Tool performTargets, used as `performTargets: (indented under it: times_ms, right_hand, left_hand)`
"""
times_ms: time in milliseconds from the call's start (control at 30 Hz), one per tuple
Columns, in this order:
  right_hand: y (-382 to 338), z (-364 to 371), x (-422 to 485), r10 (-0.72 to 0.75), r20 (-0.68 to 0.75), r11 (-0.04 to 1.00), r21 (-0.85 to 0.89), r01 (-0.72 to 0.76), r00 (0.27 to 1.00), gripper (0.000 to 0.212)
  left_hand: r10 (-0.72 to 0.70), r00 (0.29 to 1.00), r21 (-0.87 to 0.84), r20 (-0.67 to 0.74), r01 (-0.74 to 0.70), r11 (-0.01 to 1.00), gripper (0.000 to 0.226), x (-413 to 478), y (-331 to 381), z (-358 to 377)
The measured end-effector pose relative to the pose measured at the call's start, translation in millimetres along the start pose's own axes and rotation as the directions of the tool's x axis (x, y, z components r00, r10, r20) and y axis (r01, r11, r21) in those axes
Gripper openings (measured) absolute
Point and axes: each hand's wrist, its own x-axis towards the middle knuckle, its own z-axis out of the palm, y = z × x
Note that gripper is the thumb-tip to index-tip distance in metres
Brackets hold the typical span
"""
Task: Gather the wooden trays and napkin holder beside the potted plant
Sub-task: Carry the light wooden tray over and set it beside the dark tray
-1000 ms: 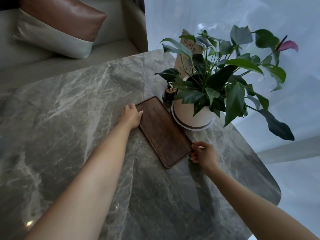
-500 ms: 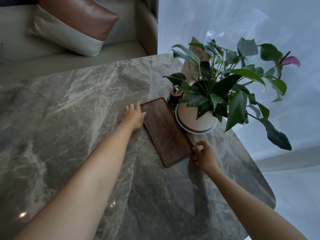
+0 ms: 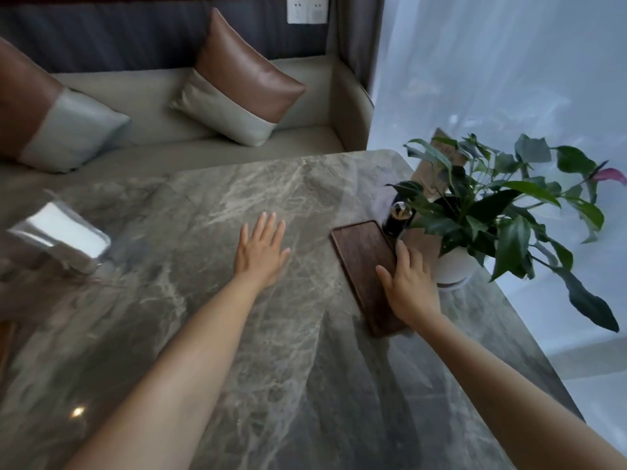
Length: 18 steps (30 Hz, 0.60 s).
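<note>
A dark rectangular wooden tray [image 3: 366, 266] is lying flat on the grey veined marble table [image 3: 271, 368], just beside the white pot of the leafy green potted plant [image 3: 481, 225]. The right hand [image 3: 412, 286] is resting spread and flat on the tray's near right part, gripping nothing. The left hand [image 3: 260, 254] is hovering with fingers splayed and empty over bare marble, while a blurred shiny metal napkin holder with white napkins [image 3: 61, 237] is sitting well apart at the table's left edge.

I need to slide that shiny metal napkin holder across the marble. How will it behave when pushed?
The shiny metal napkin holder looks blurred, so details are uncertain. It probably glides easily on the polished grey marble table. It seems tall and boxy, so a high push may tip it. The white napkins could shift.
</note>
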Motion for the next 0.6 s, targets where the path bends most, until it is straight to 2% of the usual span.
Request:
performTargets:
  times_ms: [200, 333, 600]
  right_hand:
    - [-76, 1, -3, -0.258, -0.047, 0.963, -0.088, 0.254, 0.965, 0.087]
    - [-136, 9, -13, -0.354, -0.001, 0.932, -0.085, 0.353, 0.935, 0.074]
    - [-257, 36, -52, -0.558, 0.112, 0.817, -0.100, 0.568, 0.822, 0.074]
  left_hand:
    - [-0.092, 0.995, -0.008, -0.024, 0.092, 0.996, 0.059, -57, -65, -11]
    - [-0.183, 0.982, -0.011, -0.050, 0.183, 0.983, 0.059, -97, -114, -19]
    - [-0.406, 0.912, -0.066, -0.062, 0.402, 0.913, 0.060, -188, -218, -25]
